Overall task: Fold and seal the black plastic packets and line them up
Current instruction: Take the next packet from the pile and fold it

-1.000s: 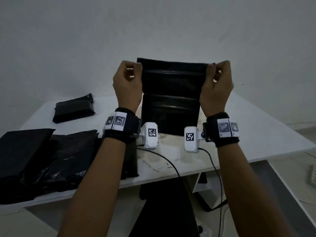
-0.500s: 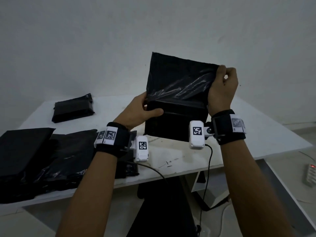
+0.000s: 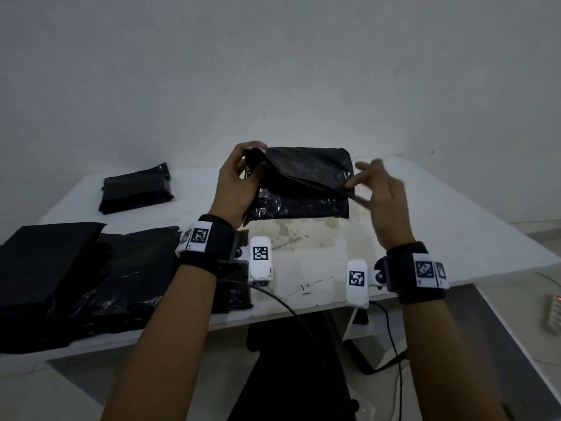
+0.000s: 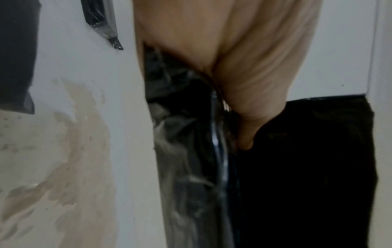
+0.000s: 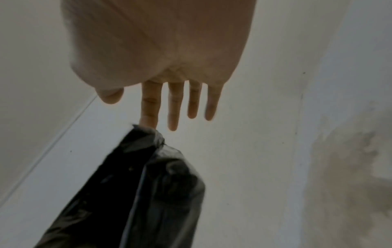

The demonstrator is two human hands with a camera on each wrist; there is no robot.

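Changed since a second ago: the packet I held up by its two top corners is now down on the table, its upper flap folded toward me, and my right hand has let go. Nearest, at my left: stack of unfolded black packets (image 3: 76,278) lying flat at the edge of the white table (image 3: 455,238). Middle: black plastic packet (image 3: 303,183), resting on the tabletop, flap doubled over the body but lifted, not pressed flat. Left hand (image 3: 239,180): fingers and thumb curled round the packet's left edge, pinching the folded layers. Right hand (image 3: 382,196): fingers spread and straight, holding nothing, index tip just at the flap's right corner. Far left: one finished folded packet (image 3: 136,189), well apart. Judgement: fold made, seal not yet pressed.
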